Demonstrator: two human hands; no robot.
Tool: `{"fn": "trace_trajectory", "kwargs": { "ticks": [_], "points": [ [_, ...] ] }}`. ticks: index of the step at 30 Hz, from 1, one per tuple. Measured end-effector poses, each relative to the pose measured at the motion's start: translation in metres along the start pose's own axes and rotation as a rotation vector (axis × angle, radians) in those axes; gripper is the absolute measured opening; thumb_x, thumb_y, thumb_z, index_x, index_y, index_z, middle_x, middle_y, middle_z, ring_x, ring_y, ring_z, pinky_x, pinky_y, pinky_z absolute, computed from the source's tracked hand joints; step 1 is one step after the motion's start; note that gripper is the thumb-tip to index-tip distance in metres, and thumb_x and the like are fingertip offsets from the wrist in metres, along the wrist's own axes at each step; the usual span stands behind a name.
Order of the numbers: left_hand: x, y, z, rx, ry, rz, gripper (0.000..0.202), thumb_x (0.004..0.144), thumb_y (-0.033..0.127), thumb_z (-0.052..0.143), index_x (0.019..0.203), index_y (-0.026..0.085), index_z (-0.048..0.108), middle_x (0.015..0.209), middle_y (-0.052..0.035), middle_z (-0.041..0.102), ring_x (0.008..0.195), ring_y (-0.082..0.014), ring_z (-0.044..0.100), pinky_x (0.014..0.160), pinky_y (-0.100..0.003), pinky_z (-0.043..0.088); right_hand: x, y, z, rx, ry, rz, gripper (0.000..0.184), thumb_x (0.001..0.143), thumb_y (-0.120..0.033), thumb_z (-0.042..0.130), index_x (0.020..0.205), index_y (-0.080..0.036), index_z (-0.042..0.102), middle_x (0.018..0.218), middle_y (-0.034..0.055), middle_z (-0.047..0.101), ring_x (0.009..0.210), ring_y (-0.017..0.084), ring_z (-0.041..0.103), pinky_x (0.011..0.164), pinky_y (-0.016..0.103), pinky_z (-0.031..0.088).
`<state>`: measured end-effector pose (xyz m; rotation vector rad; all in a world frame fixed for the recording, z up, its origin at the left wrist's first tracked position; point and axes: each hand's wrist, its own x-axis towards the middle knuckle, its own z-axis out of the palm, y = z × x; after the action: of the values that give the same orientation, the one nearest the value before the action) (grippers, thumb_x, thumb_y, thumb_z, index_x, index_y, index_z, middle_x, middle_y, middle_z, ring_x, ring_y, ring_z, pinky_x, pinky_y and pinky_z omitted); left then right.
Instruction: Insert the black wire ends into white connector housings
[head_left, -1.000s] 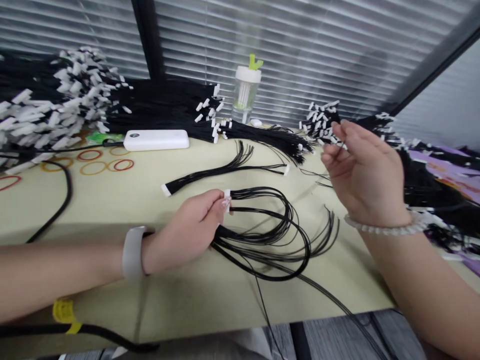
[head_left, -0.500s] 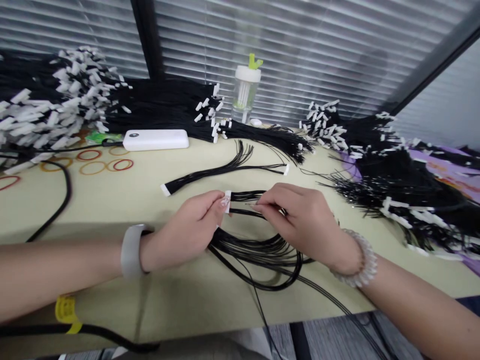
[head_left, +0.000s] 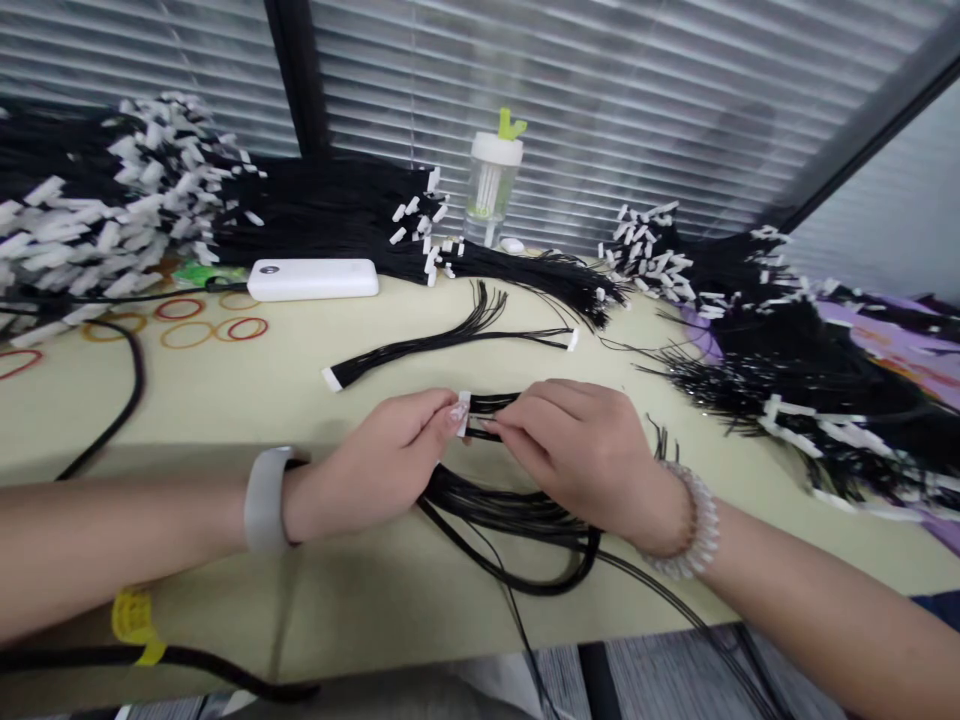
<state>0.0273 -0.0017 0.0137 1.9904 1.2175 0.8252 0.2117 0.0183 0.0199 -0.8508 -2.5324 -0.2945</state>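
Observation:
My left hand (head_left: 382,460) pinches a small white connector (head_left: 463,413) between thumb and fingertips, with black wires running from it. My right hand (head_left: 577,460) sits right beside it, its fingertips closed on those thin black wires (head_left: 491,404) close to the connector. Below both hands, the rest of the wire bundle (head_left: 510,510) loops onto the table and is partly hidden by my palms. Another black wire harness (head_left: 442,347) with white connectors at both ends lies flat farther forward, out of reach of my fingers.
Large piles of black harnesses with white connectors (head_left: 787,370) crowd the back and right of the pale table (head_left: 247,410). A white power bank (head_left: 312,279), a clear bottle (head_left: 493,180), scattered rubber bands (head_left: 187,335) and a thick black cable (head_left: 127,400) stand beyond.
My right hand has moved left and down from the upper right, now closing on the wires beside the connector. My left hand stays nearly still, and the wire loops have drawn in under my hands.

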Motion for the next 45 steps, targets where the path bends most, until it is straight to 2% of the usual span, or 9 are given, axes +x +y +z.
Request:
{"fn": "trace_trajectory", "kwargs": {
  "ticks": [10,17,26,31,34,38,41,43,45],
  "points": [
    [0.000,-0.001,0.000,0.010,-0.012,-0.006,0.031,0.087,0.032,0.029,0.062,0.018,0.038,0.058,0.0041,0.040,0.053,-0.0093,0.038,0.053,-0.021,0.033,-0.002,0.001,-0.004,-0.148,0.043,-0.161,0.015,0.079,-0.016,0.046,0.065,-0.016,0.051,0.064,-0.0006,0.053,0.061,0.009,0.042,0.055,0.025,0.029],
    [0.001,-0.002,0.001,0.026,-0.025,-0.005,0.031,0.088,0.033,0.028,0.062,0.018,0.037,0.058,0.0039,0.040,0.054,-0.0100,0.038,0.053,-0.022,0.032,0.000,-0.001,-0.008,-0.222,0.044,-0.254,0.013,0.079,-0.015,0.046,0.069,-0.017,0.053,0.067,-0.0002,0.056,0.065,0.011,0.046,0.053,0.027,0.028],
    [0.000,-0.004,0.001,0.050,-0.092,0.035,0.030,0.088,0.031,0.026,0.063,0.017,0.038,0.059,0.0041,0.040,0.056,-0.0100,0.037,0.056,-0.024,0.031,0.002,-0.006,-0.009,-0.296,0.091,-0.423,0.014,0.078,-0.017,0.048,0.066,-0.017,0.054,0.060,-0.0012,0.052,0.056,0.010,0.040,0.050,0.028,0.026],
    [0.001,-0.006,0.000,0.057,-0.125,0.040,0.030,0.088,0.032,0.026,0.065,0.017,0.038,0.061,0.0038,0.040,0.058,-0.0103,0.037,0.057,-0.024,0.031,0.003,-0.006,-0.006,-0.291,0.167,-0.452,0.012,0.078,-0.017,0.049,0.066,-0.016,0.054,0.059,-0.0019,0.051,0.055,0.010,0.040,0.050,0.027,0.027],
    [0.000,-0.006,0.000,0.041,-0.126,0.030,0.030,0.088,0.033,0.027,0.065,0.017,0.039,0.061,0.0037,0.040,0.058,-0.0103,0.038,0.057,-0.024,0.032,0.006,-0.004,-0.008,-0.277,0.145,-0.425,0.012,0.078,-0.017,0.049,0.067,-0.016,0.054,0.059,-0.0017,0.051,0.057,0.010,0.041,0.052,0.026,0.028],
    [0.001,-0.004,0.001,-0.011,-0.072,-0.048,0.032,0.087,0.036,0.028,0.064,0.017,0.039,0.059,0.0044,0.040,0.057,-0.0094,0.038,0.056,-0.022,0.032,0.006,0.003,-0.015,-0.315,0.053,-0.296,0.011,0.079,-0.019,0.048,0.070,-0.018,0.053,0.062,-0.0010,0.051,0.059,0.011,0.039,0.053,0.025,0.028],
    [0.003,-0.004,0.001,-0.060,0.022,-0.103,0.033,0.087,0.038,0.027,0.064,0.018,0.039,0.058,0.0046,0.039,0.055,-0.0091,0.038,0.054,-0.021,0.032,0.003,0.011,-0.023,-0.331,0.127,-0.196,0.020,0.077,-0.033,0.053,0.066,-0.016,0.050,0.064,0.0012,0.049,0.061,0.011,0.039,0.054,0.025,0.029],
    [0.004,-0.006,0.001,-0.083,0.075,-0.124,0.033,0.087,0.039,0.026,0.065,0.018,0.040,0.059,0.0043,0.040,0.056,-0.0094,0.038,0.055,-0.021,0.033,0.000,0.014,-0.030,-0.235,0.144,-0.105,0.030,0.075,-0.041,0.054,0.062,-0.015,0.048,0.061,0.0019,0.046,0.060,0.011,0.039,0.053,0.025,0.028],
    [0.005,-0.008,0.001,-0.091,0.111,-0.151,0.034,0.087,0.039,0.026,0.066,0.018,0.040,0.059,0.0038,0.042,0.056,-0.0097,0.039,0.054,-0.022,0.033,-0.002,0.016,-0.036,-0.076,0.051,-0.035,0.037,0.076,-0.044,0.052,0.055,-0.014,0.044,0.054,0.0001,0.040,0.053,0.008,0.035,0.050,0.024,0.025]
  ]
}}
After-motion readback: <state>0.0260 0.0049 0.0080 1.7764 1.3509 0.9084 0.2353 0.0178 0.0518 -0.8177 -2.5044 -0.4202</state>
